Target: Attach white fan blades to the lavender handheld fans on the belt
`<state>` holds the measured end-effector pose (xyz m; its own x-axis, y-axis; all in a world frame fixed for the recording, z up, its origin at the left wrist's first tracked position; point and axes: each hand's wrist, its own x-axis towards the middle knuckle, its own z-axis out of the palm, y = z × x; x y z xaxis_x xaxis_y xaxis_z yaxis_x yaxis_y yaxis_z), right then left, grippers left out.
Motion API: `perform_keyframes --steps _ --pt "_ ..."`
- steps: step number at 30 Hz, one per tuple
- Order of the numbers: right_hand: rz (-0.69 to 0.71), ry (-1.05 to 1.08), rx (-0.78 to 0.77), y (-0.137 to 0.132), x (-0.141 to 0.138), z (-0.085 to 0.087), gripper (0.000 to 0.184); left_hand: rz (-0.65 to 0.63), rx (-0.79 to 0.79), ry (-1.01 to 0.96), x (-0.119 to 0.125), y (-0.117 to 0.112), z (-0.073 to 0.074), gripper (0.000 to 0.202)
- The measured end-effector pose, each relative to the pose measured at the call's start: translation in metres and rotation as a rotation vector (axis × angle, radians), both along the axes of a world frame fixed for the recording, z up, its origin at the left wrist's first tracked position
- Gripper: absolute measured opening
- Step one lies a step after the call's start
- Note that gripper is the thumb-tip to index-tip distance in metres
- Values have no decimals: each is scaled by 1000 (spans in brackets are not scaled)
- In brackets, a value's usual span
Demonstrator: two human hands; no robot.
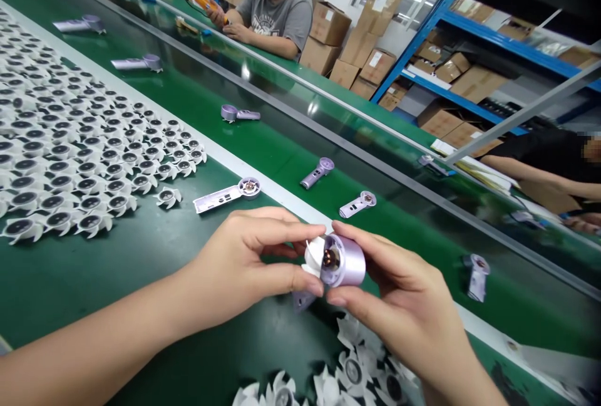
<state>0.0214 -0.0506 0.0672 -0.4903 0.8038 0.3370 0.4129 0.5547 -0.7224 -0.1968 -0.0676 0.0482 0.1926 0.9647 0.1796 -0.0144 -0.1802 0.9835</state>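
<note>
My right hand (pixel 399 293) grips a lilac metal fan housing (pixel 346 260), its open end showing copper-coloured motor parts. My left hand (pixel 244 268) pinches a white plastic fan impeller (pixel 313 254) with fingertips, right at the housing's mouth. A lilac handle piece (pixel 303 299) shows below the hands, partly hidden by them. On the green belt (pixel 94 293), a large mass of white impellers with dark hubs (pixel 70 155) lies to the left. More impellers (pixel 352 371) lie under my right wrist. A half-shell fan body (pixel 228 196) rests just beyond my left hand.
Several lilac fan bodies (pixel 317 172) lie along a second green belt beyond a grey rail (pixel 300 130). Across the line, a co-worker (pixel 277 17) holds a yellow tool. Another person's arm (pixel 530 174) is at right. Cardboard boxes (pixel 476 83) fill blue shelving behind.
</note>
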Motion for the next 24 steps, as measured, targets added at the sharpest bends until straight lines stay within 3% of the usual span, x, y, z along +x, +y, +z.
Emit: perform_keyframes --steps 4,10,14,17,19,21,22,24 --pt "74 -133 158 -2 1 7 56 -39 3 46 0 2 1 45" --pt "126 -347 403 -12 5 11 61 -191 -286 -193 5 2 -5 31" --pt "185 -343 401 -17 1 4 56 -265 -352 -184 6 5 -14 23" --pt "137 -281 358 -10 -1 -2 48 -284 -361 -95 4 9 -15 22" --pt "-35 -291 258 9 5 -4 44 -233 -352 73 2 10 -9 44" --pt "-359 -405 94 42 21 -4 42 -208 -336 333 2 4 1 61" --pt "-576 -532 -25 61 32 -5 42 -239 -318 489 3 -1 5 61" --pt "-778 -647 -118 102 58 -9 45 -383 -272 799 7 -15 9 53"
